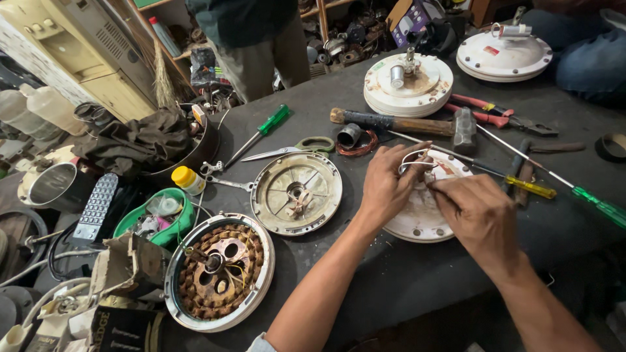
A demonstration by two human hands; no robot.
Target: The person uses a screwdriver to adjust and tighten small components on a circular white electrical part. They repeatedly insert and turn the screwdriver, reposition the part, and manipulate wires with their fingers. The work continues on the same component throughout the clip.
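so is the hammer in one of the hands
No, the hammer lies on the table beyond both hands, while the left hand and right hand work thin wires over a white round cover.

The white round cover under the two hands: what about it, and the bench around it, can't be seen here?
All in the head view:
- White round cover: its centre is hidden by the left hand and right hand.
- White wires: where they end is hidden by the fingers.
- Right fingertips: tucked behind the left hand, grip unclear.
- Green-handled screwdriver: cut off by the right edge.
- Standing person: cut off by the top edge.
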